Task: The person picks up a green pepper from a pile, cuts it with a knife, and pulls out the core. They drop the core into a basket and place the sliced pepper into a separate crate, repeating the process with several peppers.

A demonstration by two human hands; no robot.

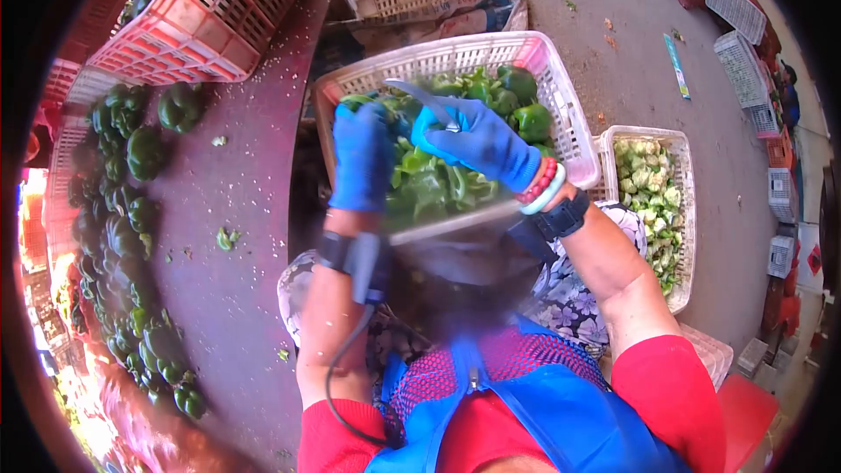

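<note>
My right hand, in a blue glove, is closed round a small knife whose blade points up and to the left. My left hand, gloved in blue too and blurred, is over the left side of a pale plastic basket; a bit of green pepper shows at its fingertips. Cut green pepper pieces fill the basket, with whole-looking peppers at its right end.
Many green peppers lie along the left of a dark table. Red crates stand at the upper left. A crate of pale green scraps sits right of the basket. More crates line the far right.
</note>
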